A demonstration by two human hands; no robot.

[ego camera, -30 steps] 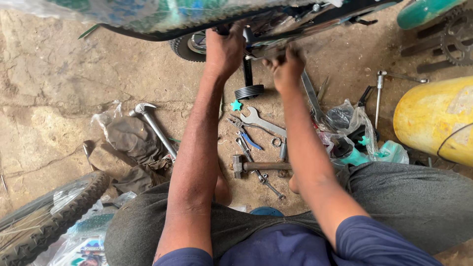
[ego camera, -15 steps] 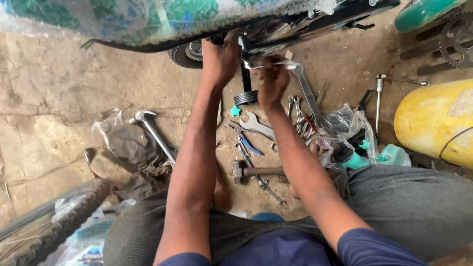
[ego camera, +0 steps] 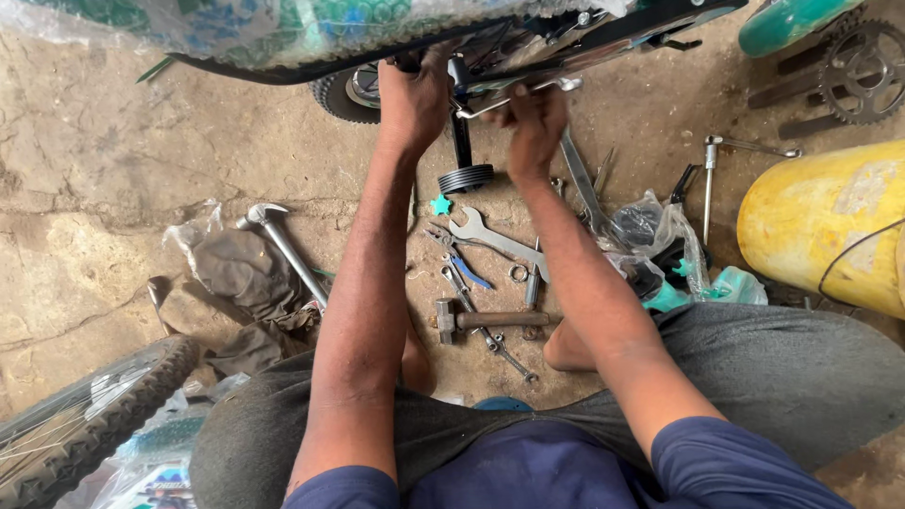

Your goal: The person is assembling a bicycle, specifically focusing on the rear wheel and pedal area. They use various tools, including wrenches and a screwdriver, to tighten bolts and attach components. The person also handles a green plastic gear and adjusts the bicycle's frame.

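Two hands are up at twelve o'clock of my view, both working on the underside of a small bicycle frame [ego camera: 603,33] wrapped in clear plastic. My left hand [ego camera: 415,99] is closed around a dark part of the frame beside the pedal crank [ego camera: 461,132], fingers curled over it. My right hand [ego camera: 535,118] is clenched on a silver spanner [ego camera: 514,94], whose shaft runs leftward from the fist toward the crank.

Straight below the hands, the crank hangs down to a black ribbed pedal [ego camera: 467,177]. On the dirt floor [ego camera: 113,151] beneath, toward the middle of the view, lie loose tools: a large open-ended wrench [ego camera: 495,238], blue-handled pliers [ego camera: 462,264] and a short hammer [ego camera: 485,319] lying crosswise. A small teal star-shaped piece [ego camera: 440,205] sits just beside the pedal.

At nine o'clock, a claw hammer [ego camera: 283,247] rests against a crumpled grey rag [ego camera: 236,273]. At seven o'clock, a knobbly tyre [ego camera: 85,424] enters the picture. At three o'clock stands a yellow tank [ego camera: 820,221], and above it, near one o'clock, a chain sprocket [ego camera: 863,71] lies on the ground.
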